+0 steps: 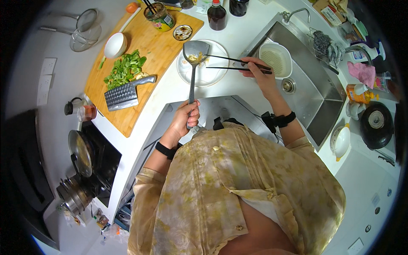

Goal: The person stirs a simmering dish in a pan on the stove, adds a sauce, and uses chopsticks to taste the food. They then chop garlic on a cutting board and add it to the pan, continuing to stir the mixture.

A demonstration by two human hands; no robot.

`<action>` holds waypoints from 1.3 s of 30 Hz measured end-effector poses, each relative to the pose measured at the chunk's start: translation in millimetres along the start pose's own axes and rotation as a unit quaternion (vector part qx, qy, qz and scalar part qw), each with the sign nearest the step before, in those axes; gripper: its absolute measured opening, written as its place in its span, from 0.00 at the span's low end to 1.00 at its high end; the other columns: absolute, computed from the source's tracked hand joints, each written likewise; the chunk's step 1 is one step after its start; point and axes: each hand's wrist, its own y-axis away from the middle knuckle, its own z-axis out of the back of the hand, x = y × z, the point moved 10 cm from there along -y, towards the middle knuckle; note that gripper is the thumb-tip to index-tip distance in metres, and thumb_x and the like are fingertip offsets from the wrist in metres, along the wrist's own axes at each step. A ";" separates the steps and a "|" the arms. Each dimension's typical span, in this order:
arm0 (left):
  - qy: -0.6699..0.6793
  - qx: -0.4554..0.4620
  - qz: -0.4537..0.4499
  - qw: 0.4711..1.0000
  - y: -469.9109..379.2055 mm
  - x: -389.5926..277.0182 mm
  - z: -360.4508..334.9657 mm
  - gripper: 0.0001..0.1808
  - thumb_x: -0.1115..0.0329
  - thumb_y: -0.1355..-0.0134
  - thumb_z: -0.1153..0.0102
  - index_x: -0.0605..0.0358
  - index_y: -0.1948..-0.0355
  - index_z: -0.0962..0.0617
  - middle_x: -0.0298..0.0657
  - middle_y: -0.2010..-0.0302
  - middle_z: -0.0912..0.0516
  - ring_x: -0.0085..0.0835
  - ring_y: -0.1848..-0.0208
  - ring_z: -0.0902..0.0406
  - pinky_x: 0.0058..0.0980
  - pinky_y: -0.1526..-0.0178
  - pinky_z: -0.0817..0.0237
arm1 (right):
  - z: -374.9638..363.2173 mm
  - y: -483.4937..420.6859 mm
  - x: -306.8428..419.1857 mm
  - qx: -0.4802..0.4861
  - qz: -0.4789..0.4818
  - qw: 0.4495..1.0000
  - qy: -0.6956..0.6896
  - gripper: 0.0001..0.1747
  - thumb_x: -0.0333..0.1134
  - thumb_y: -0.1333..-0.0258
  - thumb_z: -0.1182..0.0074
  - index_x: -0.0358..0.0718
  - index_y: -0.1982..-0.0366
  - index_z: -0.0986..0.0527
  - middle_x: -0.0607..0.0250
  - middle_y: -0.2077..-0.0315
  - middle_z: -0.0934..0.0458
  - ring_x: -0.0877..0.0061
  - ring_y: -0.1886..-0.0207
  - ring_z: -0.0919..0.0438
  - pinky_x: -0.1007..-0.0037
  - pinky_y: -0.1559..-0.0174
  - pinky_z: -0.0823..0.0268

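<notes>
My left hand point(187, 116) grips the handle of a grey spatula point(193, 71), whose blade lies over a white plate point(216, 76). Some yellowish-brown food point(196, 58) sits on the blade. In my right hand point(258, 72) is a pair of dark chopsticks point(236, 59), held apart; the upper one's tip is at the food, the lower one's just right of the spatula's handle. Left of the plate, a wooden cutting board point(165, 57) bears a cleaver point(122, 97), chopped green leaves point(126, 68), a white bowl point(115, 45), an opened jar point(161, 19) and its lid point(182, 32).
A steel sink point(309, 89) with a white draining basket point(277, 60) lies to the right. Bottles point(217, 17) stand behind the plate. At lower left is a black hob point(110, 153) with a lidded pan point(79, 153). A white bowl point(342, 142) and a black pan point(376, 126) stand far right.
</notes>
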 end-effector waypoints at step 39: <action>-0.020 0.075 -0.035 0.996 81.5 -92.1 -26.8 0.17 0.66 0.29 0.53 0.66 0.45 0.26 0.28 0.80 0.36 0.17 0.84 0.40 0.19 0.84 0.46 | 1.0 -40.5 28.2 -0.015 0.049 0.991 -0.127 0.16 0.37 0.29 0.50 0.29 0.57 0.22 0.53 0.63 0.17 0.67 0.62 0.14 0.68 0.57 0.19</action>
